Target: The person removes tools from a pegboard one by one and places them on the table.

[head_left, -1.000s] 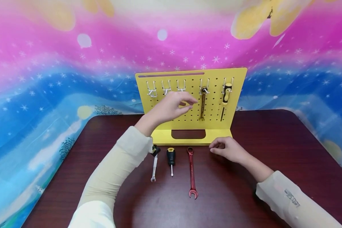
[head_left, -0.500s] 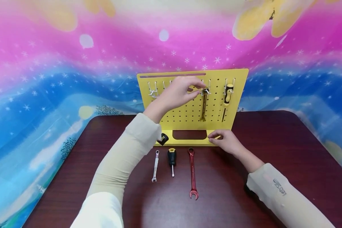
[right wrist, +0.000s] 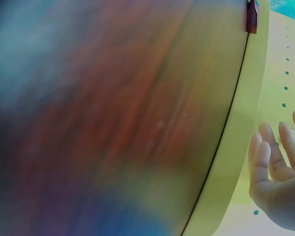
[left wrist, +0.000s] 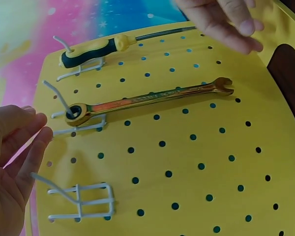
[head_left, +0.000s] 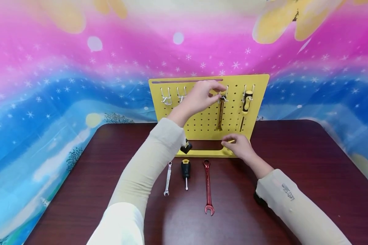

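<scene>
My left hand [head_left: 203, 97] is raised before the yellow pegboard [head_left: 230, 80], its fingers beside the top of a gold combination wrench [head_left: 221, 114]. In the left wrist view, the wrench's ring end hangs on a white hook, with a small gap to the fingertips of my left hand [left wrist: 14, 157]. A yellow-and-black screwdriver [head_left: 247, 102] hangs to the right of the wrench. Low over the board's base hovers my right hand [head_left: 239, 146], fingers loosely bent and holding nothing. It also shows at the top of the left wrist view.
On the dark wooden table [head_left: 248, 204] lie a small silver wrench [head_left: 168, 178], a black-and-yellow screwdriver [head_left: 186, 168] and a red combination wrench [head_left: 208, 187]. White hooks [head_left: 165, 98] without tools stick out from the board's left side. A patterned cloth [head_left: 79, 68] hangs behind.
My left hand has moved right and slightly up to the gold wrench's ring end. My right hand has shifted left and forward over the board's base. The tools stay in place.
</scene>
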`<move>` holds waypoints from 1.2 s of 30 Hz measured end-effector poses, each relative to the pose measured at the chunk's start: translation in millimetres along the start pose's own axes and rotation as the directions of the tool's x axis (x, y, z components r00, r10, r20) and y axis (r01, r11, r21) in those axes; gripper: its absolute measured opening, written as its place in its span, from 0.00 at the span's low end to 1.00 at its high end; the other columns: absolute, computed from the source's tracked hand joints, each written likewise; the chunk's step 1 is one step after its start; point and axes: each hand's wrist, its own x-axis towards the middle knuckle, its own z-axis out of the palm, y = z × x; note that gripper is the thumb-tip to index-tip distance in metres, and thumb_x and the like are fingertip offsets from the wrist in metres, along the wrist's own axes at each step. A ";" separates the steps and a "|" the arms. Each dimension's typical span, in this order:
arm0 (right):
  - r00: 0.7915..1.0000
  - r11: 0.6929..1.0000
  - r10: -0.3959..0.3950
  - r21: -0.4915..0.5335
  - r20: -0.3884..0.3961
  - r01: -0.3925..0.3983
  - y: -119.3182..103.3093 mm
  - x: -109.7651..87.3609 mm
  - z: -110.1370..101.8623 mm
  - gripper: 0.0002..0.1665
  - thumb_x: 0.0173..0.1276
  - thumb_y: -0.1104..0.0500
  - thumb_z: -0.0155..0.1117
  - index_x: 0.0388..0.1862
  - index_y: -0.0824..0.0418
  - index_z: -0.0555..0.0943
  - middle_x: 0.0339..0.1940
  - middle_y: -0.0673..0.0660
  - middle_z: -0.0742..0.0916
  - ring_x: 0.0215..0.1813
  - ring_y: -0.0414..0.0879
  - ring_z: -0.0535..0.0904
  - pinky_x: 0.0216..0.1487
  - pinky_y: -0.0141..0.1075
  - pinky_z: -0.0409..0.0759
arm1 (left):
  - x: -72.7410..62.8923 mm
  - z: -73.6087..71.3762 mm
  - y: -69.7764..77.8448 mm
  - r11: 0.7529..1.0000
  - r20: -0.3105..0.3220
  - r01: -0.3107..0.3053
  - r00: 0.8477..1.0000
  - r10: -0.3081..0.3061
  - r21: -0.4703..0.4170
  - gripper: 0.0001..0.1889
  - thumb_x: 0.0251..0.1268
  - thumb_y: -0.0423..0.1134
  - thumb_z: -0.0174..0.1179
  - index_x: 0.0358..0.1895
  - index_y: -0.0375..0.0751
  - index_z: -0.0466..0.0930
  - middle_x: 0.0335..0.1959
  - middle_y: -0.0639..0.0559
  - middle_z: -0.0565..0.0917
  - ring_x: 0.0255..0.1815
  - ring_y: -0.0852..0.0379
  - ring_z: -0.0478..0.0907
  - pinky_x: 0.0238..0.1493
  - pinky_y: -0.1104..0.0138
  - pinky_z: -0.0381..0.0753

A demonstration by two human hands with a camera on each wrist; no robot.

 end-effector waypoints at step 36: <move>1.000 0.988 0.024 0.150 -0.010 -0.022 -2.6 25.0 6.9 0.23 0.73 0.58 0.61 0.64 0.64 0.76 0.59 0.67 0.83 0.60 0.61 0.78 0.51 0.47 0.84 | 8.5 14.5 -6.3 0.996 0.013 0.093 0.996 -0.093 0.010 0.16 0.73 0.35 0.56 0.61 0.46 0.79 0.58 0.54 0.84 0.53 0.63 0.79 0.56 0.77 0.77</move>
